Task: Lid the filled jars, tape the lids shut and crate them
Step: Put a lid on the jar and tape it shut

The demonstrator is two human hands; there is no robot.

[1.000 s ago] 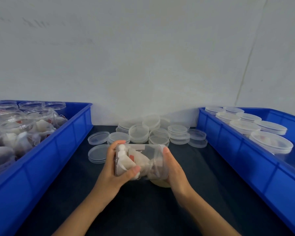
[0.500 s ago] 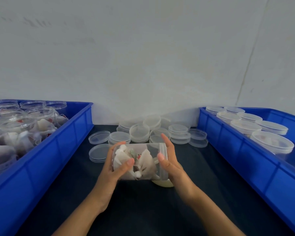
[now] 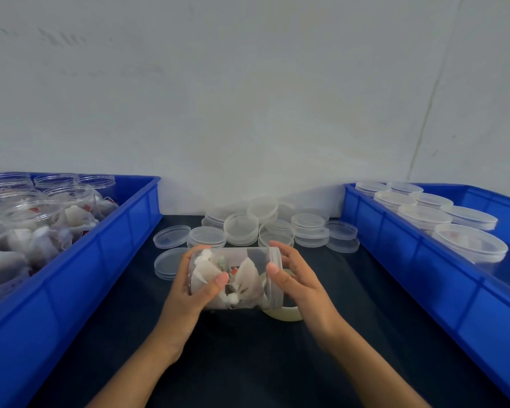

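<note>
Turning jar [image 3: 236, 278], right hand [image 3: 295, 278] regripped lid [image 3: 274, 275]

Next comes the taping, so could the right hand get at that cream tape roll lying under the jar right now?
Probably not: the right hand grips the lid end of the clear plastic jar, which hides most of the cream tape roll.

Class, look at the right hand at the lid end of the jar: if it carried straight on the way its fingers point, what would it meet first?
Probably the stacked clear plastic lids just beyond the right hand, behind the clear jar of white sachets; depth is uncertain.
</note>
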